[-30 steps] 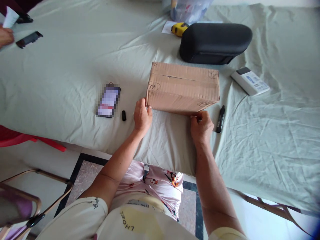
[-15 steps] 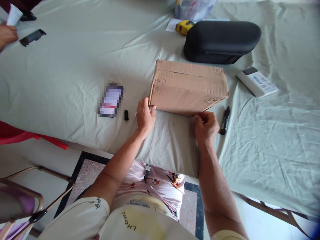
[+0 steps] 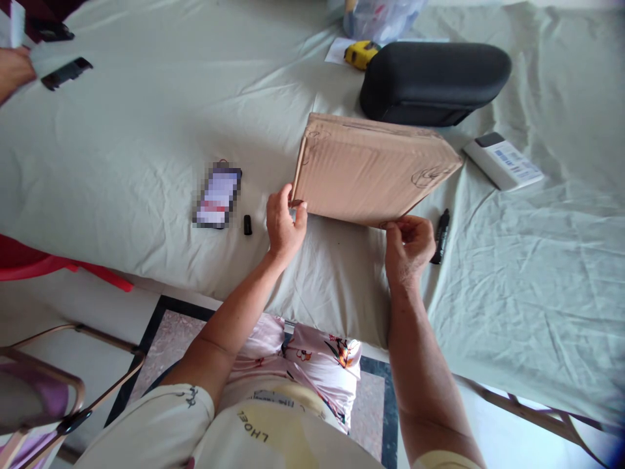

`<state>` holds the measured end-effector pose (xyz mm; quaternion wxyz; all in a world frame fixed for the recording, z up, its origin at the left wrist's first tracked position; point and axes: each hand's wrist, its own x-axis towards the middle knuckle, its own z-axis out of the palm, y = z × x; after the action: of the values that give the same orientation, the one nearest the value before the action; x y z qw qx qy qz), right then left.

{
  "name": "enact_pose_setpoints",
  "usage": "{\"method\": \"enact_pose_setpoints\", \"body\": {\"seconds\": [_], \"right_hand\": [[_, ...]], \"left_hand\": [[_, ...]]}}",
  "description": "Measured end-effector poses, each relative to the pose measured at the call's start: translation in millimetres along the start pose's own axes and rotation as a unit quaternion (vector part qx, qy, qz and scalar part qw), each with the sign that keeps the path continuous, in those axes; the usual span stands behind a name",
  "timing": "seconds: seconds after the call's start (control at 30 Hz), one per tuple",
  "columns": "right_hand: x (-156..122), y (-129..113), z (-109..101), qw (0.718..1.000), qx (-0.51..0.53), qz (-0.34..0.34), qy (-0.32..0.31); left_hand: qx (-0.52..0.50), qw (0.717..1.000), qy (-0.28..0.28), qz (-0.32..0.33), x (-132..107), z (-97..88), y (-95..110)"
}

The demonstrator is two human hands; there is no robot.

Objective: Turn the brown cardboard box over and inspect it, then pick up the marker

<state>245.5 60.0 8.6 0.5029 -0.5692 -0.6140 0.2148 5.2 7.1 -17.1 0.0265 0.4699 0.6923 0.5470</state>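
We pinch the box [image 3: 371, 170] by its two near corners, left hand [image 3: 284, 225] and right hand [image 3: 408, 245], near edge tipped up off the sheet [image 3: 146, 143]. With such thin grips it could slip, drop onto the marker [image 3: 441, 227], or shove against the black case [image 3: 434, 81] behind.

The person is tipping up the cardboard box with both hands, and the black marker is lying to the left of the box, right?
Not quite. Both hands, left hand and right hand, do grip the tilted cardboard box, but the head view shows the black marker lying to its right, beside the right hand.
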Motion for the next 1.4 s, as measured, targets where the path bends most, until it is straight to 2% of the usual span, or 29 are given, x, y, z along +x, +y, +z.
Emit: {"method": "enact_pose_setpoints", "body": {"seconds": [0.2,0.37,0.6,0.9,1.03,1.17,1.4], "right_hand": [[-12,-9,2,0.998,-0.003,-0.062,0.017],[-21,-8,7,0.998,-0.015,-0.061,-0.009],[-26,-17,9,0.999,-0.036,-0.039,-0.002],[-17,2,15,0.999,-0.014,-0.037,0.012],[-13,5,13,0.997,0.028,-0.073,0.012],[-12,-1,6,0.991,0.071,-0.104,0.042],[-6,-2,1,0.990,0.110,-0.076,0.045]], "left_hand": [[0.037,0.998,0.036,0.043,-9,2.5,20],[0.028,0.999,0.014,0.040,-12,6.4,27],[0.009,1.000,-0.021,0.015,-14,10.1,26],[0.014,0.999,0.005,0.043,-8,6.2,16],[-0.009,0.998,0.011,0.065,-2,1.4,6],[-0.028,0.996,0.023,0.079,-1,-3.7,2],[-0.094,0.993,0.060,0.043,-3,-2.5,2]]}}
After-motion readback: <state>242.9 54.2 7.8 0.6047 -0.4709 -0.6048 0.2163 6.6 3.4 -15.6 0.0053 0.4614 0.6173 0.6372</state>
